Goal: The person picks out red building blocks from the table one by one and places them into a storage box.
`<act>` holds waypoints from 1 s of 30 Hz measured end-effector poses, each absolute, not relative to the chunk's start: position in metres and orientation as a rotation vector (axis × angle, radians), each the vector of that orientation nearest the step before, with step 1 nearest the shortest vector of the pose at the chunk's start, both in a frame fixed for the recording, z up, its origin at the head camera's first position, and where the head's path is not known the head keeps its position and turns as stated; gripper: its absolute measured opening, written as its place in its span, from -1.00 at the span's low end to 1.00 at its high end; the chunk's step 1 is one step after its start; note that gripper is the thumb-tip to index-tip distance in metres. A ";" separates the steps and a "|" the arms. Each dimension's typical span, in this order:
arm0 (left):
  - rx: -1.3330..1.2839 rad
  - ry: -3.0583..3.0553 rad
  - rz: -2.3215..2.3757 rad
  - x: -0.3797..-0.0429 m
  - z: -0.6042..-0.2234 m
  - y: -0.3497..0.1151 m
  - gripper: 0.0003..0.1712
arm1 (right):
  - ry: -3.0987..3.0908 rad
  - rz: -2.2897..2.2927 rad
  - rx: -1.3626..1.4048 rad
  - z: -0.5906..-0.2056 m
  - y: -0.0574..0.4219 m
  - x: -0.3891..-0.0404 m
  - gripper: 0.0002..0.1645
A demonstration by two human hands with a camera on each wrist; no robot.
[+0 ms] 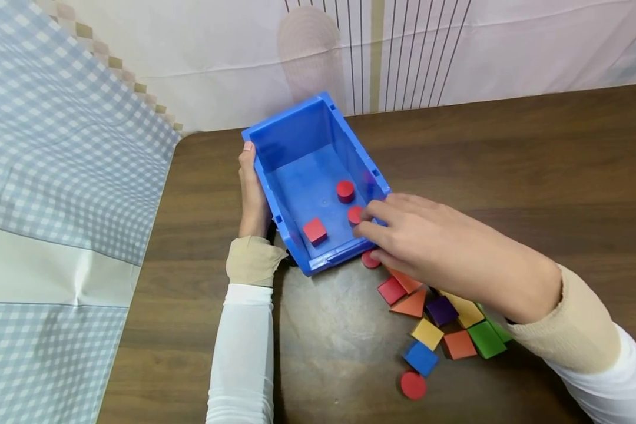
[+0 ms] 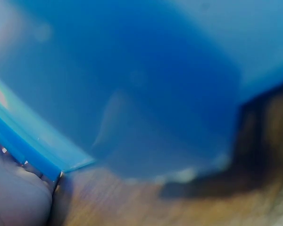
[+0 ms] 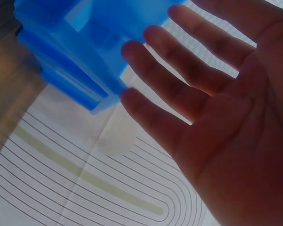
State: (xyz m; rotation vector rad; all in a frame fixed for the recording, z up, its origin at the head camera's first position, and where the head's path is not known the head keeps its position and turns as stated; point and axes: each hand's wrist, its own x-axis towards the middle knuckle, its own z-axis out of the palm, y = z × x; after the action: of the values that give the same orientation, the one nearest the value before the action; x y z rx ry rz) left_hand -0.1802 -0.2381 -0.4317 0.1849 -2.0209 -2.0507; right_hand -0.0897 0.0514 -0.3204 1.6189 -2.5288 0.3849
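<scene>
A blue plastic bin (image 1: 298, 136) sits tilted at an angle on the table, its open top facing me. At its left wall, my left hand (image 1: 252, 197) grips the side with the thumb up at the rim. Inside lie a red cube (image 1: 315, 231), a red cylinder (image 1: 345, 191) and another red cylinder (image 1: 354, 215), partly covered by fingertips. My right hand (image 1: 429, 241) hovers over the bin's front right corner. In the right wrist view its fingers (image 3: 165, 92) are spread, with nothing between them. The left wrist view is mostly the blurred bin wall (image 2: 146, 94).
Right of the bin, partly under my right forearm, lies a loose group of blocks, among them a red cube (image 1: 391, 291), an orange triangle (image 1: 410, 303), a purple block (image 1: 441, 311) and a green block (image 1: 486, 339). A red disc (image 1: 413, 385) lies nearest me. Curtain-like cloth (image 1: 217, 70) borders the wooden table.
</scene>
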 end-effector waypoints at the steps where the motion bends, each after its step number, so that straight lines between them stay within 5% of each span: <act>1: 0.190 -2.021 -2.052 -0.180 -0.432 -0.238 -0.29 | -2.540 0.398 1.611 -0.320 0.052 -0.088 -0.67; 18: 0.142 -2.008 -2.033 -0.181 -0.431 -0.239 -0.31 | -2.663 0.394 1.647 -0.321 0.053 -0.076 -0.88; 30: 0.132 -1.986 -2.049 -0.182 -0.431 -0.237 -0.34 | -2.845 0.339 1.761 -0.328 0.049 -0.073 -0.78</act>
State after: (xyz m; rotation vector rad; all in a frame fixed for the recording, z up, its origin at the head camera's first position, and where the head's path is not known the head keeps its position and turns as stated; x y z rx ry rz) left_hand -0.1816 -0.2369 -0.4309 0.1318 -1.9862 -2.0491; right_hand -0.0725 0.0490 -0.3281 1.7613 -2.8453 0.3392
